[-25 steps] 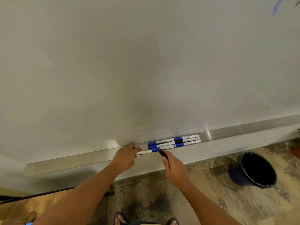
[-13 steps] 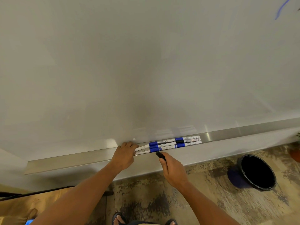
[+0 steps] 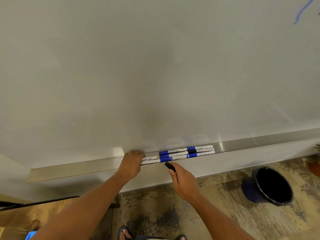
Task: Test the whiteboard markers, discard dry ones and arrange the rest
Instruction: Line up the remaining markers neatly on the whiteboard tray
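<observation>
Several white markers (image 3: 187, 154) with blue and black caps lie side by side on the metal tray (image 3: 72, 168) under the whiteboard (image 3: 155, 66). My left hand (image 3: 132, 161) rests on the tray over the left ends of two white marker barrels (image 3: 150, 160); its fingertips are curled over them. My right hand (image 3: 183, 179) is just below the tray's front edge and pinches a black-capped marker (image 3: 170, 166), whose cap points up toward the row.
A black bin (image 3: 271, 186) with a blue outside stands on the patterned floor at the right. A blue stroke (image 3: 302, 10) marks the board's top right corner. A wooden surface (image 3: 15, 215) lies at lower left. My sandalled feet (image 3: 152, 235) show at the bottom.
My left hand slid the leftmost markers along the tray to the left. My right hand drew the black-capped marker back from the row and slightly down.
</observation>
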The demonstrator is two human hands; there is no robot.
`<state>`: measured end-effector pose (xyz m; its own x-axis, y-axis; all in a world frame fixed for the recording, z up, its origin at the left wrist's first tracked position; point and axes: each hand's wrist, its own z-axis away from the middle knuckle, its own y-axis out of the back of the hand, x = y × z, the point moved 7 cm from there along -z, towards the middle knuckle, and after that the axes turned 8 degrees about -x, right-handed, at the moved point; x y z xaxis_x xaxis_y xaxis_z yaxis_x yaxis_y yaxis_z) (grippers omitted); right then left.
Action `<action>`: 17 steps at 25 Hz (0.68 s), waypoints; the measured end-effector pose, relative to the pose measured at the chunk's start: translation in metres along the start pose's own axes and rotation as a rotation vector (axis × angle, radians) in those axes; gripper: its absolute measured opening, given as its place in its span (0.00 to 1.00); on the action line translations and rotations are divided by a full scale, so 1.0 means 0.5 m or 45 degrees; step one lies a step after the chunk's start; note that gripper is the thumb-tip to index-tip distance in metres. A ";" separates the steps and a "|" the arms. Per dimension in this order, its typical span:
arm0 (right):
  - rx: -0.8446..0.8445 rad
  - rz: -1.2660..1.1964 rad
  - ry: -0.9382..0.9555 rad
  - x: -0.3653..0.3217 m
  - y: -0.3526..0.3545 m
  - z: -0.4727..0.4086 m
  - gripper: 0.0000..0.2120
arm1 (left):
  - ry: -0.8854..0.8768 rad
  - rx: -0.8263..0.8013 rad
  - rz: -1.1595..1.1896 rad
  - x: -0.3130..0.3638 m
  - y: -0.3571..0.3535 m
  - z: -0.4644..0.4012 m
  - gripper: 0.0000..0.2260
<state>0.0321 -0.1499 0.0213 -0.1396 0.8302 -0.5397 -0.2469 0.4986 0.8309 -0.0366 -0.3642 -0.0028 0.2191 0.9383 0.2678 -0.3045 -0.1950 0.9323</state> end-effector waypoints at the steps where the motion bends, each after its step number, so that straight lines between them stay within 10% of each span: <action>1: -0.002 -0.006 0.000 0.000 -0.001 0.000 0.24 | -0.002 -0.001 -0.002 0.002 0.001 0.001 0.21; 17: -0.083 -0.005 0.103 -0.043 -0.011 -0.058 0.22 | -0.097 -0.086 0.152 0.002 -0.008 0.003 0.31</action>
<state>0.0088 -0.1777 0.0247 -0.2146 0.8042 -0.5543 -0.3094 0.4823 0.8196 -0.0340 -0.3629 -0.0059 0.2463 0.8847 0.3958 -0.3937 -0.2818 0.8750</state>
